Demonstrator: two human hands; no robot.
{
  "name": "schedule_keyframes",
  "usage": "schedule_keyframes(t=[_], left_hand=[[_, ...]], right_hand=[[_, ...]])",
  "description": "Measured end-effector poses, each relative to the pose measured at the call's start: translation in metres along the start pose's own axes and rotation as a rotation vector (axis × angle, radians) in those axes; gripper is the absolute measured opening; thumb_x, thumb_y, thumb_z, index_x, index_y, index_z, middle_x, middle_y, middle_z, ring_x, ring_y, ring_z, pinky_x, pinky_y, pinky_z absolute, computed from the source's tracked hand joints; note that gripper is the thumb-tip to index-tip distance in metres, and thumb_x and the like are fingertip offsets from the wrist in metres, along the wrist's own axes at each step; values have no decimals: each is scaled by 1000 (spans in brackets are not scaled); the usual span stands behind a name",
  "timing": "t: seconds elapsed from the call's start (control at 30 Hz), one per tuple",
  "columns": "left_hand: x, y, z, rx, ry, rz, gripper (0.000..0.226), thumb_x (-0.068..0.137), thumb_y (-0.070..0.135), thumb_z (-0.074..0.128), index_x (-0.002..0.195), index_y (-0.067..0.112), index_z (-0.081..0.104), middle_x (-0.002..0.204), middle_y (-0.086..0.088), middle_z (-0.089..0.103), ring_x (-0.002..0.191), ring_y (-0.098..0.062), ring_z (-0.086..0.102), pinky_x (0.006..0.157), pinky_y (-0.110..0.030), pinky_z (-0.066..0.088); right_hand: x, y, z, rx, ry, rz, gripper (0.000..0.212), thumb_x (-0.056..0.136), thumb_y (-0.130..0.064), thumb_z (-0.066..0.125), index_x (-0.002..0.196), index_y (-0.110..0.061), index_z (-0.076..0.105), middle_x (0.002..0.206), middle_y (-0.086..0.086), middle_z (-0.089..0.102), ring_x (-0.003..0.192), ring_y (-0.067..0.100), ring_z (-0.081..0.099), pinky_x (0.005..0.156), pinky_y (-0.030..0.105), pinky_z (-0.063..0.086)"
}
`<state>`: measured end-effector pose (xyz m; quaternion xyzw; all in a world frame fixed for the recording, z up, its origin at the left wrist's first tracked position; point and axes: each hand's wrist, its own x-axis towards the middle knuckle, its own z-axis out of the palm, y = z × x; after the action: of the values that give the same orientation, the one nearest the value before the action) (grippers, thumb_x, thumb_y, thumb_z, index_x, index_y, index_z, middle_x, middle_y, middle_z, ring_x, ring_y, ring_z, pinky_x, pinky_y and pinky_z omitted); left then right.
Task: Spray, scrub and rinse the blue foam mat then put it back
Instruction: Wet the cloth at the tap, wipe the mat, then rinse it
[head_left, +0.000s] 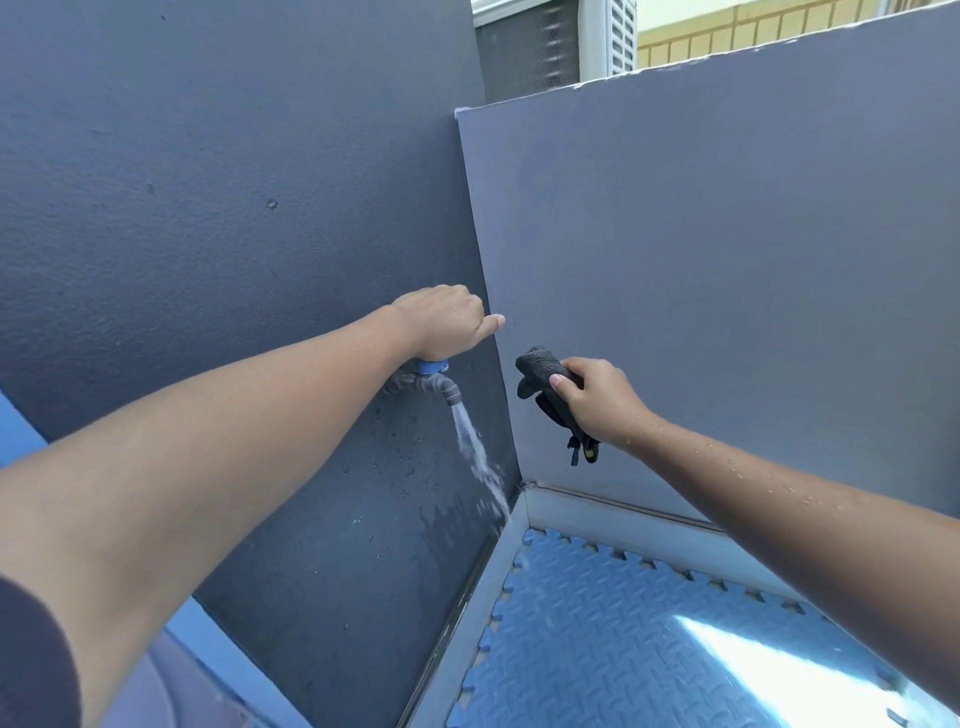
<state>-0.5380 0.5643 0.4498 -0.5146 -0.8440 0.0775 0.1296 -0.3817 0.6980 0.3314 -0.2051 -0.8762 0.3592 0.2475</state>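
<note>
The blue foam mat (623, 639), with jigsaw edges and a ridged pattern, lies wet on the floor at the lower right, in the corner of two grey walls. A grey wall tap (441, 387) with a blue handle sticks out of the left wall. My left hand (441, 322) is closed over that handle. Water (478, 457) streams down from the spout toward the mat's near corner. My right hand (597, 400) grips a dark cloth (543, 374) to the right of the tap, apart from the stream.
Two dark grey walls (727, 286) meet in a corner behind the tap. A pale ledge (524, 519) runs along the wall bases around the mat. Sunlight glares off the mat at the lower right. A blue surface (21, 431) shows at the far left.
</note>
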Motion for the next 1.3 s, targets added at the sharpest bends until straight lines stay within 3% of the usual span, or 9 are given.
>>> schedule_keyframes(t=[0.1, 0.27, 0.47, 0.57, 0.8, 1.0, 1.17, 1.23, 1.3], left_hand=[[0, 2, -2, 29, -87, -82, 59, 112, 40, 24, 70, 4, 46, 79, -15, 53, 69, -30, 45, 70, -38, 37], [0, 8, -9, 35, -226, -265, 36, 113, 17, 28, 126, -1, 56, 128, -21, 57, 94, -31, 47, 80, -39, 39], [-26, 47, 44, 343, 447, -124, 35, 80, 23, 76, 109, 13, 59, 94, -8, 61, 80, -27, 60, 64, -37, 35], [-64, 107, 142, -41, 590, 202, 35, 78, 9, 61, 113, 6, 63, 93, -11, 56, 78, -32, 52, 65, -42, 38], [-173, 143, 428, -537, 62, -236, 39, 93, 12, 47, 130, 6, 56, 120, -22, 68, 106, -39, 70, 92, -46, 52], [-224, 156, 551, -533, -131, -101, 55, 102, 21, 30, 140, -7, 58, 146, -28, 56, 135, -44, 56, 114, -50, 39], [-230, 155, 557, -644, -81, -163, 51, 107, 27, 32, 151, 8, 51, 161, -10, 43, 152, -28, 35, 125, -46, 25], [-229, 156, 558, -670, -58, -176, 52, 106, 29, 33, 152, 11, 50, 163, -7, 41, 154, -25, 32, 126, -46, 24], [-227, 157, 558, -676, -54, -172, 52, 106, 29, 33, 152, 11, 50, 162, -7, 42, 154, -25, 32, 126, -47, 24]], right_hand=[[-1, 1, 6, -10, -16, 12, 25, 103, -23, 47, 80, -23, 56, 68, -4, 54, 65, 11, 49, 54, 27, 33], [-8, 2, 14, -13, -33, 24, 23, 103, -23, 47, 85, -18, 60, 70, -1, 56, 66, 15, 50, 54, 28, 35], [-41, 51, 50, -58, -39, 88, 21, 102, -26, 49, 85, -22, 58, 79, 1, 57, 72, 17, 54, 55, 28, 36], [-71, 106, 91, -119, -78, 193, 26, 101, -27, 50, 82, -11, 58, 77, 8, 60, 68, 30, 58, 52, 32, 40], [-188, 220, 210, -259, -231, 331, 30, 100, -23, 51, 127, -16, 62, 122, 15, 52, 115, 34, 53, 95, 37, 43], [-276, 237, 283, -304, -689, -241, 27, 102, -38, 44, 122, -27, 60, 112, 4, 58, 106, 26, 56, 85, 39, 45], [-231, 302, 218, -502, -365, -203, 24, 102, -47, 45, 121, -52, 60, 115, -42, 57, 106, -21, 52, 101, 14, 40], [-219, 347, 159, -678, -253, 52, 24, 101, -36, 48, 117, -45, 62, 105, -34, 57, 94, -11, 55, 91, 20, 46], [-225, 402, 112, -795, -42, 352, 26, 99, -26, 49, 123, -23, 60, 115, 4, 53, 104, 26, 54, 94, 44, 49]])
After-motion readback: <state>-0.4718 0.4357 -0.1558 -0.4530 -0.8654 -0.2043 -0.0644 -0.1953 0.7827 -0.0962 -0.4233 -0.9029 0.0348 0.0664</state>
